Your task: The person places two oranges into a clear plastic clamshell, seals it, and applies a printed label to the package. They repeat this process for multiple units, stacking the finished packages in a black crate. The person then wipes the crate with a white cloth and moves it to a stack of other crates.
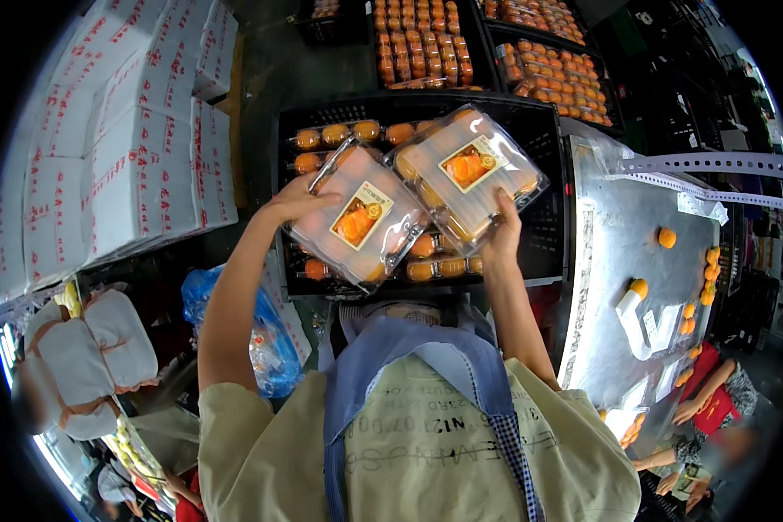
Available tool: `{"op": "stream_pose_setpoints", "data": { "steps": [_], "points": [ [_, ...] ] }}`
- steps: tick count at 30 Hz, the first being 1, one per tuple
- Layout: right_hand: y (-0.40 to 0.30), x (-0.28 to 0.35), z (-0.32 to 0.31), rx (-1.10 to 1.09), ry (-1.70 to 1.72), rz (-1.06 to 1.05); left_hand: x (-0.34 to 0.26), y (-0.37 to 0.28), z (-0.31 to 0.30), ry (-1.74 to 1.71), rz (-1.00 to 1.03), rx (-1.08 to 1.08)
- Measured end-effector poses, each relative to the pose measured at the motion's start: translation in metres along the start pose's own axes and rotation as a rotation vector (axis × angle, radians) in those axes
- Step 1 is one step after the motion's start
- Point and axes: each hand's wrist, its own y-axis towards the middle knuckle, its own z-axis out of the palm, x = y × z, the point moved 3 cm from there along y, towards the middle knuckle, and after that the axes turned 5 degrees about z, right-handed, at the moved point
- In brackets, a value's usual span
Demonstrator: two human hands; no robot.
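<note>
My left hand (pixel 305 199) grips a clear plastic clamshell pack of orange fruit (pixel 365 222) by its upper left edge, thumb on top. In my right hand (pixel 504 228) is a second such clamshell pack (pixel 466 173), held at its lower right side. Each pack bears a picture label on its lid. Both are tilted and meet near the middle, above a black plastic crate (pixel 554 196). Inside the crate, further packs of orange fruit (pixel 336 135) show around the held ones; the rest of its contents is partly hidden.
White cartons with red print (pixel 137 176) are stacked at the left. More crates of packed fruit (pixel 424 49) stand beyond. A metal table (pixel 600 261) with loose orange fruit (pixel 667 237) is at the right. A blue plastic bag (pixel 274 352) lies lower left. Other people are at both lower sides.
</note>
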Motion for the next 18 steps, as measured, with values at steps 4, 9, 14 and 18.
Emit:
{"op": "stream_pose_setpoints", "data": {
  "steps": [4,9,14,18],
  "points": [
    [-0.002,-0.025,0.02,0.023,0.024,0.053,-0.012,-0.006,-0.018,0.107,-0.034,0.103],
    [-0.002,-0.061,0.015,0.059,0.01,0.064,0.004,0.005,-0.045,0.372,-0.081,0.149],
    [-0.012,-0.046,-0.016,-0.005,-0.29,0.259,-0.03,-0.001,-0.044,0.6,0.11,-0.137],
    [-0.045,-0.001,-0.028,0.322,-0.715,0.264,-0.031,-0.006,-0.033,0.702,0.346,-0.35]
  ]
}}
